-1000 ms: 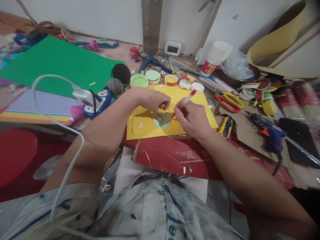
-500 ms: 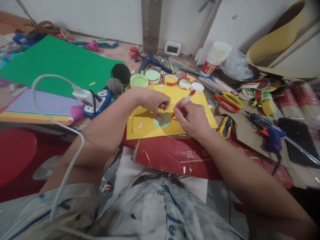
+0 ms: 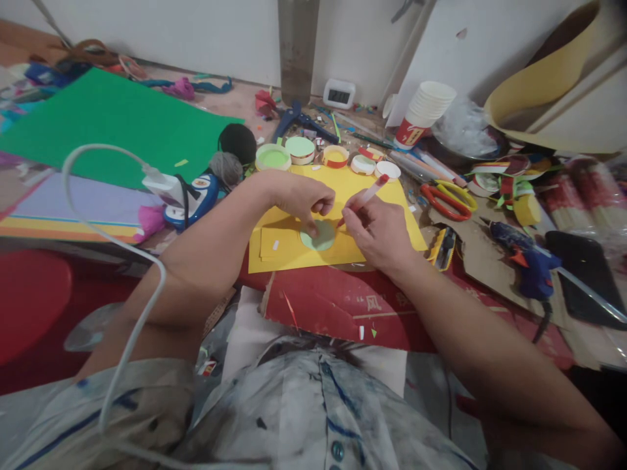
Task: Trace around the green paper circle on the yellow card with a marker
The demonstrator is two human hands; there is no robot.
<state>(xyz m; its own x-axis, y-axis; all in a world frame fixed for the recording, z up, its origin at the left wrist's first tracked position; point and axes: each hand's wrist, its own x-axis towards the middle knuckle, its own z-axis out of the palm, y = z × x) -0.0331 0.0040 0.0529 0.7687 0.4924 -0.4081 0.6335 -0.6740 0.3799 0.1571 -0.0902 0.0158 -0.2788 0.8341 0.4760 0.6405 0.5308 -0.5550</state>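
Observation:
A pale green paper circle [image 3: 323, 239] lies flat on a yellow sheet [image 3: 386, 196]. My left hand [image 3: 306, 199] pins the circle down with an extended digit, its other fingers curled in. Between the closed fingers of my right hand [image 3: 379, 228] is a red-tipped pen [image 3: 371, 191], slanted up to the right. The pen's point is at the right edge of the circle; I cannot tell whether it touches the paper. A smaller yellow piece [image 3: 279, 245] lies under the circle's left side. Any line drawn is too small to make out.
Round lids [image 3: 300, 149] stand in a row behind the yellow sheet. Scissors [image 3: 447, 201], a yellow cutter [image 3: 442, 248], a blue glue gun [image 3: 526, 261] and a phone [image 3: 590, 277] lie to the right. A white cable [image 3: 147, 303] loops over my left arm.
The pen's upper end has tipped slightly to the right, while its point stays beside the circle. My left hand and the circle keep their places.

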